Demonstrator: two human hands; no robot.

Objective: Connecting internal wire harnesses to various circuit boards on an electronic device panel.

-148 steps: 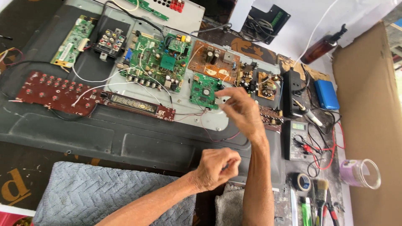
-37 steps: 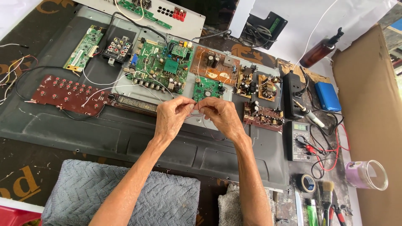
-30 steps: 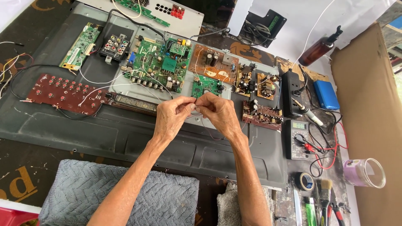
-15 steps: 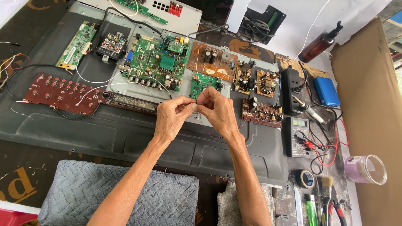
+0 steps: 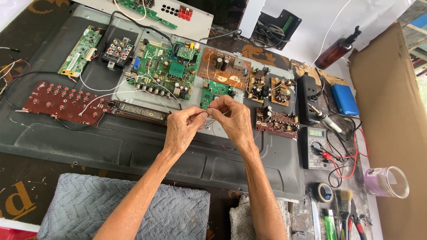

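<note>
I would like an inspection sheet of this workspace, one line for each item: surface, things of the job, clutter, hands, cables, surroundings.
Surface: large grey metal back panel lying flat on a dark mat, with several boards on it.
Job's things: thin wire pinched between both hands; small green circuit board just behind them.
Clutter: big green main board, dark red button board, black multimeter, soldering iron, roll of black tape, brushes.
Hands: left hand and right hand both closed on the wire, fingertips close together.
Cables: white wires across the boards; red and black probe leads.
Surroundings: brown cardboard sheet, grey towel, brown pump bottle.
</note>
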